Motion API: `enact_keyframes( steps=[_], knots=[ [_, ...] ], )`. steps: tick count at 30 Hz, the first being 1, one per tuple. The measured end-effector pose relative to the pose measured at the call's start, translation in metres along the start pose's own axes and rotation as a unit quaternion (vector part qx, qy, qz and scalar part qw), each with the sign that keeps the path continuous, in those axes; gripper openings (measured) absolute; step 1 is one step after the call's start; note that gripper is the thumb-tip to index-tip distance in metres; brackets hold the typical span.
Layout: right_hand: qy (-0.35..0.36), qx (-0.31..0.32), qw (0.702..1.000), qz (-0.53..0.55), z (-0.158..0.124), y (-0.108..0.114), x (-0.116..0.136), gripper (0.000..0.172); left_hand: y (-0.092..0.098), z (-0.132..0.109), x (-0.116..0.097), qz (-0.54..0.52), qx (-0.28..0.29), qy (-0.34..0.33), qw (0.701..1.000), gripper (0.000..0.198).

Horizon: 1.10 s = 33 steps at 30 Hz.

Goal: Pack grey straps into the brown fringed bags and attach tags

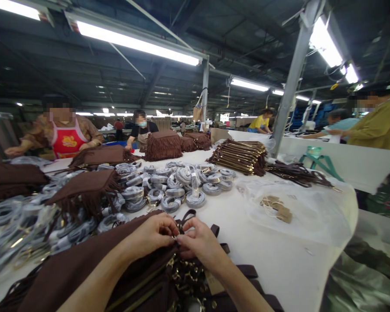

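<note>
The left hand (156, 232) and right hand (199, 240) meet over the table (266, 255), toward its near edge; both grips are narrow, thumb and finger pinched on a small shiny fitting (174, 238), its shape mostly hidden by the fingertips; the brown bag (84, 253) lies beneath the left forearm, reaching from the hands toward the table's near left corner, where dark fringe (19, 288) spreads; a dark loop (189, 214) stands up just beyond the fingertips; gold clips (178, 277) cluster just on the near side of the hands; dark straps (247, 272) stick out past the right forearm, and a tan tag (213, 282) shows beside it; wrapped coils (182, 190) heap across the middle of the table and run toward its left edge; a fringed bag (84, 186) rests among them, and a fringed stack (162, 143) stands toward the far edge; a pile with gold zips (238, 154) sits toward the far right corner, thin straps (292, 172) lying just beside it; clear plastic (325, 216) spreads along the right edge, with brown tags (276, 208) on or under it, I cannot tell which; a person in a red apron (69, 141) stands by the far left corner; a masked person (143, 130) works at the far edge
</note>
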State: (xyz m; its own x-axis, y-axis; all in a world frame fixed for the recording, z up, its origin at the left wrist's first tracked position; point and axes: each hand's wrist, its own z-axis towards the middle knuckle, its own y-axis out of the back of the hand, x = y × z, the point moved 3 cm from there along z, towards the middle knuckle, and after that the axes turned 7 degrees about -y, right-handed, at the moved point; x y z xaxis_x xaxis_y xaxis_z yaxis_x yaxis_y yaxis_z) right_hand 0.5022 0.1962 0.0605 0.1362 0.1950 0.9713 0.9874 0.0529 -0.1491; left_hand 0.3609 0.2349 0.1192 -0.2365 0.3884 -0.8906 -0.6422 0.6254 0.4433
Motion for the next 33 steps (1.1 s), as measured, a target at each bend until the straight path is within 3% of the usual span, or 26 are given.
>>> enact_keyframes(
  steps=[6,11,14,18,21,25,29,33],
  knots=[
    [0.001,0.008,1.000,-0.008,-0.001,0.000,0.002,0.040,-0.002,0.002,0.000,0.090,-0.037,-0.077,0.992,0.005],
    [0.007,0.037,0.994,-0.102,-0.009,0.003,0.015,0.033,-0.003,0.002,-0.003,0.122,-0.062,-0.080,0.987,0.006],
    [0.028,0.054,0.985,-0.161,-0.015,0.014,0.020,0.036,0.001,0.002,-0.004,0.078,-0.103,-0.058,0.990,0.013],
    [0.038,0.058,0.977,-0.200,-0.020,0.036,0.021,0.022,0.003,0.002,0.000,-0.033,-0.142,-0.002,0.989,0.027],
    [0.072,0.023,0.976,-0.206,-0.022,0.044,0.024,0.009,0.003,0.003,-0.001,-0.080,-0.172,-0.020,0.982,0.032],
    [0.133,-0.040,0.964,-0.227,-0.020,0.029,0.033,0.010,0.003,0.003,-0.003,-0.108,-0.209,-0.044,0.971,0.035],
    [0.182,-0.022,0.949,-0.257,-0.015,0.000,0.046,0.011,0.004,0.003,-0.005,-0.097,-0.225,-0.045,0.968,0.036],
    [0.202,-0.022,0.939,-0.277,-0.009,-0.007,0.055,0.018,0.004,0.003,-0.004,-0.093,-0.225,-0.044,0.969,0.034]
  ],
)
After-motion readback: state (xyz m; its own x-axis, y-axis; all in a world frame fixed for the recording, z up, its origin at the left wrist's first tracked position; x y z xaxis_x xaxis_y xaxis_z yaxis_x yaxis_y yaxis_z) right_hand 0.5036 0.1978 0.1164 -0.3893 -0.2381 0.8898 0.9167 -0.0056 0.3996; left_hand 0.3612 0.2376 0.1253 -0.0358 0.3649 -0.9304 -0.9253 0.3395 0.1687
